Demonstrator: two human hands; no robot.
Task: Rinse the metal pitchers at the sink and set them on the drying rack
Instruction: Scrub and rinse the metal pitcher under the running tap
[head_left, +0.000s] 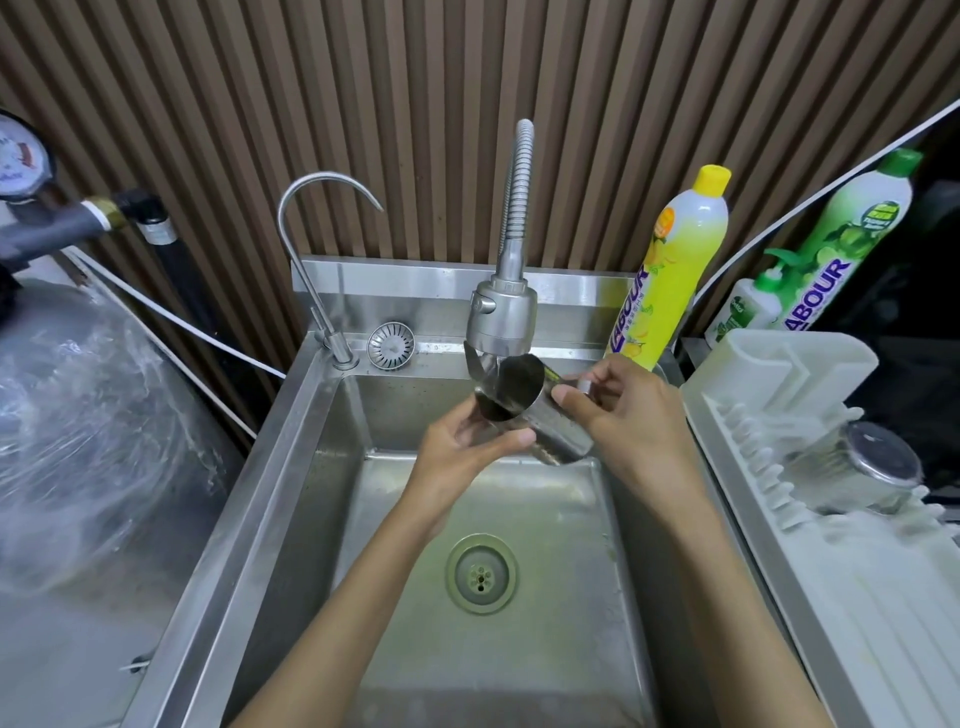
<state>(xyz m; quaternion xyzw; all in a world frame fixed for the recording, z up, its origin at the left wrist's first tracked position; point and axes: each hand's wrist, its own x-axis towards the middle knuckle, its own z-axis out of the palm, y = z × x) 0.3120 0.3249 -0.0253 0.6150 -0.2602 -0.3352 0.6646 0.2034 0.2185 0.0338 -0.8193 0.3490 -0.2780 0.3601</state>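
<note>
Steel sink (291, 467), pitcher (540, 421) mid-basin under sprayer (501, 317), both hands gripping

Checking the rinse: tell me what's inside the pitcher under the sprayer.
Only dark reflective inner wall shows in the pitcher; its bottom lies in shadow, so water or residue cannot be told.

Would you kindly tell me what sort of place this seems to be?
Probably a dishwashing station in a café or small commercial kitchen: a deep stainless steel sink, a flexible spray tap with a metal pitcher held under it, and a white drying rack beside the sink.
</note>
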